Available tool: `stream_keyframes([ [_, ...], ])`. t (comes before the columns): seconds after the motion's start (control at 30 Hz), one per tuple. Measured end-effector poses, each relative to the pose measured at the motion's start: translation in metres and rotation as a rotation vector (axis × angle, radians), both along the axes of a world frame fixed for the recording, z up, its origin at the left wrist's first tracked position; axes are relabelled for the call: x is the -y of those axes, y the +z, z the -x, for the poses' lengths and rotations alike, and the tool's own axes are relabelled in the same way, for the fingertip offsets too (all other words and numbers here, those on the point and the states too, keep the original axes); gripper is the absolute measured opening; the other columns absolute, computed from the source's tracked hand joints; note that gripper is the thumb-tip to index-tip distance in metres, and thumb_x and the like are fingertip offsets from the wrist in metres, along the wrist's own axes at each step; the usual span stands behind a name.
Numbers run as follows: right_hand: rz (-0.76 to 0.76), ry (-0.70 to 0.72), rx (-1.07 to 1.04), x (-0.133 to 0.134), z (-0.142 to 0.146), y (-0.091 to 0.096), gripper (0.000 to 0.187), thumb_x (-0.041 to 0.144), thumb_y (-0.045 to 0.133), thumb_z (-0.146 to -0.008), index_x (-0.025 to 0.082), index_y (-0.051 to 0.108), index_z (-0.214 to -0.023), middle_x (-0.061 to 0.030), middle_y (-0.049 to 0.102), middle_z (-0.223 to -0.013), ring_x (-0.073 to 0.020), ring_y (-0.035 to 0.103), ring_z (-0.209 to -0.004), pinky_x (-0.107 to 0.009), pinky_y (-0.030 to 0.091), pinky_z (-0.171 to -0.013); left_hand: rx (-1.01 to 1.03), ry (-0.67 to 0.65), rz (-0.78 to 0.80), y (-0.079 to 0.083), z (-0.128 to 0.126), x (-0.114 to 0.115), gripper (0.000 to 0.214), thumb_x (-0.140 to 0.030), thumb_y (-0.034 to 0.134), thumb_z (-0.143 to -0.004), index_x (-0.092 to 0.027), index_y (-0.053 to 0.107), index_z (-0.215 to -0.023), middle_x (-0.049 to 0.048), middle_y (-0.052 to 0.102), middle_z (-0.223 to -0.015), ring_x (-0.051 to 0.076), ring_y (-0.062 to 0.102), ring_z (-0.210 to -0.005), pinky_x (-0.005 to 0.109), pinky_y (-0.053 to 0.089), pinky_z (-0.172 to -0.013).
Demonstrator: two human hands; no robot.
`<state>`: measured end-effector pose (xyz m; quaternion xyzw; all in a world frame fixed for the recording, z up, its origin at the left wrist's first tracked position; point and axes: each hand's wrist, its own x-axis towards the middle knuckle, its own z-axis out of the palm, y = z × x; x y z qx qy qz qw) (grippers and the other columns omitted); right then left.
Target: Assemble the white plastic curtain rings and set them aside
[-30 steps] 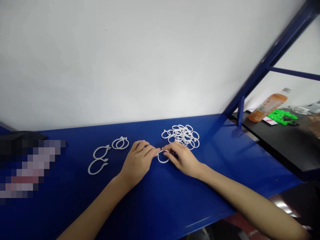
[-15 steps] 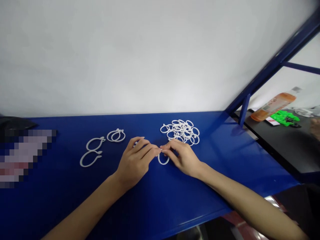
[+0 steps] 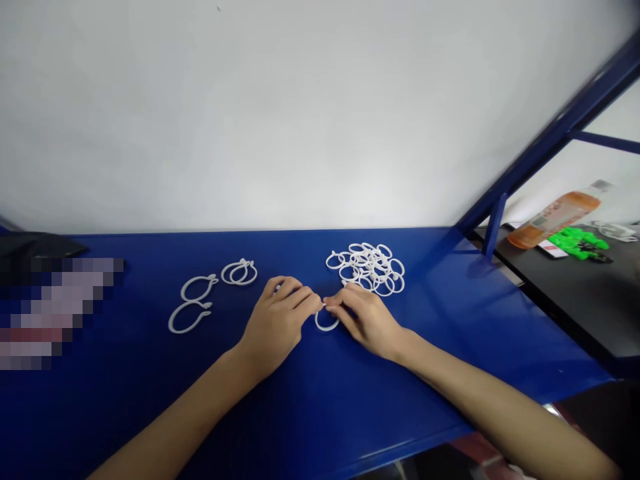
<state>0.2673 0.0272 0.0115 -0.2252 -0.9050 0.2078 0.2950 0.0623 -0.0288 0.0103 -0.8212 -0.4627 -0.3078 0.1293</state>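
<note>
White wall (image 3: 320, 120) filled the whole upper frame, and below it stretched a blue tabletop (image 3: 280, 427), running from the left edge well across to the right. Up the right side slanted a blue metal frame (image 3: 545, 148), and beyond it, at the far right, sat a black tabletop (image 3: 555, 293). Into the middle came both bare hands, nearly meeting! Left hand (image 3: 276, 323), fingers curled over, thumb and forefinger closed at the tip; right hand (image 3: 373, 321), thumb and forefinger pinched together opposite. Over at the right edge an orange drink bottle (image 3: 557, 219) leaned at a tilt, with a bright green bundle (image 3: 579, 243) just beside it. Right of centre, behind the right hand, lay a tangled pile of white rings (image 3: 374, 267), heaped one across another. Left of centre, two overlapping white rings (image 3: 240, 283) rested on the blue, and nearer the left, two open white rings (image 3: 183, 331) lay one below the other. And there, at the centre, was the single white ring (image 3: 327, 329), its top gripped between both sets of fingertips, its lower curve hanging in view toward the wearer.
</note>
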Motion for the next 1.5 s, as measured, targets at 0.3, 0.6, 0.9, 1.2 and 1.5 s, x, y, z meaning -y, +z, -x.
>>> stream_keyframes([
  [0.3,0.003,0.017,-0.025,0.003,0.000,0.007,0.011,0.020,0.050,-0.102,0.019,0.060,-0.098,-0.0053,0.070,-0.092,-0.0161,0.060,-0.078,-0.029,0.051,-0.073,-0.001,-0.063,-0.035,-0.003,0.002,-0.002,0.030,-0.001,0.040,-0.092,-0.020,0.062,-0.088,-0.0008,0.071,-0.082,0.019,0.059,-0.085,0.040,0.042,-0.095],
  [0.6,0.024,0.073,0.007,0.006,-0.002,0.006,0.016,0.025,0.047,-0.104,0.018,0.061,-0.101,-0.0062,0.071,-0.094,-0.0166,0.061,-0.081,-0.029,0.053,-0.076,-0.072,-0.123,-0.169,0.006,0.004,0.002,0.030,-0.001,0.042,-0.093,-0.021,0.064,-0.089,-0.0035,0.073,-0.084,0.017,0.062,-0.083,0.041,0.043,-0.099],
  [0.9,-0.042,0.109,0.065,0.007,-0.001,0.007,0.022,0.026,0.042,-0.105,0.017,0.061,-0.099,-0.0063,0.070,-0.090,-0.0162,0.060,-0.078,-0.029,0.053,-0.074,-0.153,-0.158,-0.199,0.009,0.005,0.004,0.027,-0.003,0.047,-0.093,-0.022,0.065,-0.089,-0.0034,0.073,-0.083,0.017,0.063,-0.082,0.043,0.043,-0.101],
  [1.2,-0.009,-0.179,-0.038,0.003,-0.002,0.006,0.020,0.032,0.052,-0.100,0.020,0.056,-0.085,-0.0036,0.069,-0.082,-0.0146,0.062,-0.073,-0.028,0.051,-0.069,0.050,0.020,-0.053,0.006,-0.002,0.004,0.018,-0.025,0.057,-0.094,-0.018,0.060,-0.110,0.0048,0.073,-0.094,0.022,0.063,-0.089,0.040,0.046,-0.090],
  [1.5,-0.020,-0.146,-0.056,0.000,-0.003,0.008,0.013,0.029,0.055,-0.099,0.019,0.057,-0.108,-0.0055,0.067,-0.097,-0.0155,0.063,-0.083,-0.031,0.054,-0.075,0.299,0.059,0.185,-0.006,-0.015,0.003,0.014,-0.021,0.051,-0.091,-0.024,0.061,-0.101,-0.0009,0.068,-0.083,0.018,0.064,-0.079,0.034,0.049,-0.075],
])
